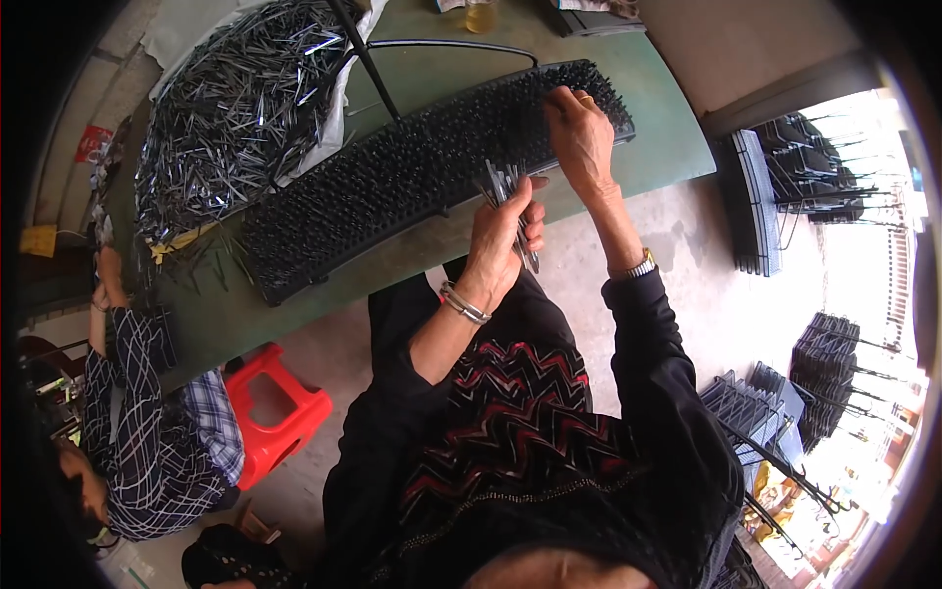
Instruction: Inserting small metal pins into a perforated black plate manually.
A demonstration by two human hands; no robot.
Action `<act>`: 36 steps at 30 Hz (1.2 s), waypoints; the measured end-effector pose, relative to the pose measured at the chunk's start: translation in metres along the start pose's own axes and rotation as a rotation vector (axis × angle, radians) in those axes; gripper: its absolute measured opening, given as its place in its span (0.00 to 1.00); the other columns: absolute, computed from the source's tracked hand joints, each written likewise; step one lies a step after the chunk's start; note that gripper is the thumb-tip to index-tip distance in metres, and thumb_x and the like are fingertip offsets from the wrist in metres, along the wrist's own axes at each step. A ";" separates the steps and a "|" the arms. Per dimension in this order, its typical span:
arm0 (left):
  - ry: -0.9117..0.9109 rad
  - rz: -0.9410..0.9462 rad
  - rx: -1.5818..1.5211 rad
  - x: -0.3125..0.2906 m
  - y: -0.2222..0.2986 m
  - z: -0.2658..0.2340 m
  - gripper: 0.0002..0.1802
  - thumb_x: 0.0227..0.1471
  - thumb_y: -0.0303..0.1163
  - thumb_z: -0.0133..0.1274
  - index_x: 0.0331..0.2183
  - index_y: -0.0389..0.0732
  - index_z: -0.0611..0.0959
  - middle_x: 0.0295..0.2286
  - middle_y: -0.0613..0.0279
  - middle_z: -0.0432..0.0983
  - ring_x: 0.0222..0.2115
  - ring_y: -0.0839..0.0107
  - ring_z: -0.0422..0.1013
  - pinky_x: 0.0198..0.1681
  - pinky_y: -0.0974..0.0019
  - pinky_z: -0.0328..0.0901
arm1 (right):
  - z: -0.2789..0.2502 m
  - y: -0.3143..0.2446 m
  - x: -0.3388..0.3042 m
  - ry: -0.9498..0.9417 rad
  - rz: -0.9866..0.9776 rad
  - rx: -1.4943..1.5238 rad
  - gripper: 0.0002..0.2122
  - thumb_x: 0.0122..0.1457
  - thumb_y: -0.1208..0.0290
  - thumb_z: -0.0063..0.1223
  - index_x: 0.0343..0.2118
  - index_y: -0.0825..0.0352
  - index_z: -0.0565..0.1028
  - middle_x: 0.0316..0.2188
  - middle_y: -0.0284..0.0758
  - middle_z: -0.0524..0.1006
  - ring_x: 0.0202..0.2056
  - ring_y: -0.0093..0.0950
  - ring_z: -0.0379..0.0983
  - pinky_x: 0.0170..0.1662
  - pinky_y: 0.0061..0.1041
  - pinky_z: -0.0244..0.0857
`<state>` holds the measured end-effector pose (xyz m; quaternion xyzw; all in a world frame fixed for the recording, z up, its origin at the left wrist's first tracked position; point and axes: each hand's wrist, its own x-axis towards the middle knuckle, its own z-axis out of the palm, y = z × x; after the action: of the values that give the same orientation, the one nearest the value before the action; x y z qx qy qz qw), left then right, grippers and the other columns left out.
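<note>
Across the green table (677, 147) lies a long, slightly curved black board (363, 187), its top densely covered with short dark bristle-like points. My left hand (498, 236), by the board's near edge, is closed around a small bundle of thin dark strips (502, 185), their ends sticking out above and below the fist. Over the board's right part, my right hand (583, 137) has its fingers pinched together, pointing down at the points; whatever they hold is hidden. A heap of loose shiny dark strips (245, 108) fills an open white sack on the left.
Thin black metal rods (442, 43) rise over the board's far side. A red plastic stool (280, 412) stands at the left, beside a seated person in a checked sleeve (137, 412). Stacked black racks (829, 373) occupy the floor at right. A glass of yellowish liquid (479, 17) stands at the far edge.
</note>
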<state>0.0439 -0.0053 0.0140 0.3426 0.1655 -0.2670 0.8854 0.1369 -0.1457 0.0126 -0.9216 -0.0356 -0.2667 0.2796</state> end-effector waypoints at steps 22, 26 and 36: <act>0.006 -0.041 0.050 0.000 0.003 0.013 0.18 0.57 0.42 0.52 0.41 0.36 0.76 0.25 0.58 0.74 0.17 0.83 0.57 0.18 0.78 0.52 | -0.032 0.005 0.003 0.116 0.152 0.222 0.07 0.58 0.71 0.50 0.32 0.69 0.74 0.19 0.36 0.75 0.20 0.22 0.70 0.25 0.23 0.63; -0.009 -0.039 0.034 0.001 -0.001 0.011 0.17 0.57 0.41 0.51 0.40 0.37 0.76 0.25 0.58 0.74 0.17 0.83 0.57 0.18 0.78 0.53 | -0.007 0.009 0.010 0.215 0.044 0.194 0.05 0.57 0.72 0.51 0.33 0.68 0.74 0.23 0.40 0.76 0.23 0.32 0.73 0.29 0.27 0.65; -0.005 -0.027 -0.012 0.005 -0.004 0.006 0.15 0.55 0.38 0.53 0.36 0.35 0.80 0.22 0.61 0.73 0.15 0.81 0.60 0.17 0.75 0.54 | 0.001 0.010 -0.005 0.017 -0.011 -0.123 0.07 0.56 0.69 0.52 0.35 0.64 0.78 0.27 0.39 0.73 0.31 0.34 0.72 0.33 0.28 0.65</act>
<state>0.0461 -0.0133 0.0144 0.3344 0.1697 -0.2789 0.8841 0.1353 -0.1534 0.0043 -0.9345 -0.0217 -0.2777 0.2214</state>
